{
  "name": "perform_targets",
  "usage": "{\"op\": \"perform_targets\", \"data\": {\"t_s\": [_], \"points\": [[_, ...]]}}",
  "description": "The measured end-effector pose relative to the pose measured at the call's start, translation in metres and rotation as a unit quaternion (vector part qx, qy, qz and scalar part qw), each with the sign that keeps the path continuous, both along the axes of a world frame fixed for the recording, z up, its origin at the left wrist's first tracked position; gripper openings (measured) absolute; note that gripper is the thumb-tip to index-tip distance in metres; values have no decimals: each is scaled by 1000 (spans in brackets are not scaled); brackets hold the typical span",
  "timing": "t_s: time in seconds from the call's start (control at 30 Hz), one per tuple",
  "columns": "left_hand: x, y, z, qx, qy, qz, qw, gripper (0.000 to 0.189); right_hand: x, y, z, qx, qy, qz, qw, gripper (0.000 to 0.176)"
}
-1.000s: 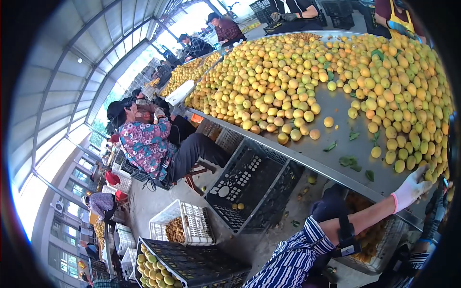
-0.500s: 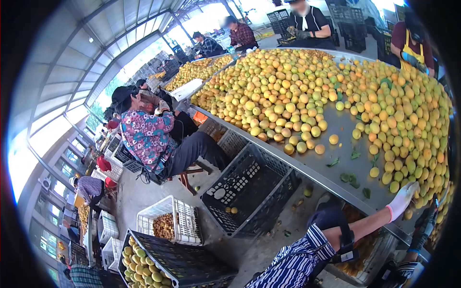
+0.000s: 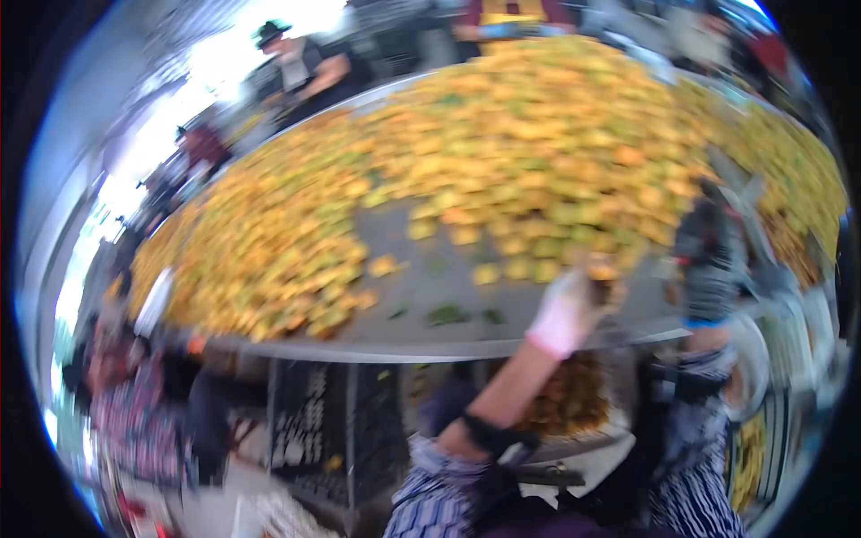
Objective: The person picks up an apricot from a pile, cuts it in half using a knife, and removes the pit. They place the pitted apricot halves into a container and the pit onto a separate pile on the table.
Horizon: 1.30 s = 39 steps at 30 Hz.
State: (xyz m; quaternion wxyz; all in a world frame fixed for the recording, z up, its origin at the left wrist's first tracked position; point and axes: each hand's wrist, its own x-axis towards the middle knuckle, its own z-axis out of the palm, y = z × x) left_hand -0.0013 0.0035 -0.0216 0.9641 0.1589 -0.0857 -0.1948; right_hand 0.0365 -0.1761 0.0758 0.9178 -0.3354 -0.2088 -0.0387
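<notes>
My left hand (image 3: 572, 309), in a white glove with a pink cuff, is above the near part of the metal sorting table. Its fingers appear closed around an apricot (image 3: 600, 268), though motion smears the outline. Yellow-orange apricots (image 3: 556, 161) lie heaped just beyond it. To the right, my right hand (image 3: 708, 247) wears a dark glove with a blue band at the wrist. It is beside the heap's right edge, and blur hides how its fingers are set and whether they hold anything.
The grey metal tabletop (image 3: 421, 296) shows between the heaps, with green leaves (image 3: 448, 315) on it. Below its front edge are a black crate (image 3: 309, 417) and a container of brownish fruit (image 3: 574, 394). A seated person (image 3: 134, 421) is at left; others stand across the table.
The view has swung to the right and blurred. My left hand has lifted from the tabletop fruit and now appears to hold an apricot. My right hand shows more fully.
</notes>
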Motion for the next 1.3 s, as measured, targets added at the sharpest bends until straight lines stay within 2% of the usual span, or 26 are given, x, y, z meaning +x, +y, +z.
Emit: {"op": "perform_targets", "data": {"t_s": [0.03,0.07,0.1,0.13,0.17,0.27,0.43,0.53,0.6,0.63,0.7,0.73,0.8,0.83,0.87,0.9,0.93,1.0,1.03,1.1,1.13,1.17,1.2,1.23,1.3], "points": [[-15,-11,37,80,116,68,988,45,-2,-4,-3,17,50,0,999,38],[-16,-10,42,87,100,27,991,45,-5,5,-6,21,46,-20,999,38],[-17,-10,45,156,87,2,984,46,0,6,-6,58,73,12,996,39],[-19,-16,52,226,148,44,962,49,-1,7,1,75,84,45,993,36],[-19,-20,54,224,151,47,962,51,1,3,3,84,68,82,991,35],[-22,-24,52,233,132,40,963,55,-3,2,12,91,70,91,989,29],[-26,-25,45,221,73,-17,972,59,-3,7,4,72,83,112,988,34],[-27,-28,44,265,61,-14,962,66,-12,13,9,27,89,92,991,32],[-29,-32,48,343,102,7,934,70,-14,17,8,14,71,86,994,32],[-30,-31,48,343,102,8,934,70,-16,20,10,-8,77,79,994,33],[-33,-30,47,366,68,-41,927,74,-17,26,2,-15,111,62,992,33],[-33,-29,48,365,69,-39,927,74,-17,27,1,-16,111,65,992,33],[-34,-28,47,345,105,-41,932,53,-17,30,-1,-73,76,70,992,30],[-37,-28,48,344,106,-39,932,53,-20,31,0,-76,64,65,993,28],[-40,-28,50,466,8,23,884,50,-22,33,1,-77,64,67,993,28],[-42,-28,51,574,-90,83,809,47,-23,36,2,-126,66,38,989,28],[-43,-26,50,574,-90,84,810,47,-25,39,2,-175,68,8,982,28],[-45,-23,49,627,-143,97,759,32,-26,42,1,-156,60,11,986,27],[-42,-19,44,627,-142,99,760,32,-25,41,2,-165,50,24,985,26],[-36,-11,33,513,-7,-4,858,38,-26,43,9,-166,8,46,985,25],[-37,-10,30,512,-6,-4,859,38,-26,41,12,-167,9,47,985,25],[-38,-9,28,620,-176,97,759,43,-26,39,14,-199,6,66,978,25],[-39,-9,26,690,-335,191,613,48,-27,37,15,-231,4,85,969,26],[-39,-7,25,689,-335,191,613,48,-28,38,16,-231,4,86,969,26],[-39,-3,22,686,-300,131,650,57,-29,42,18,-243,-4,58,968,26]]}}
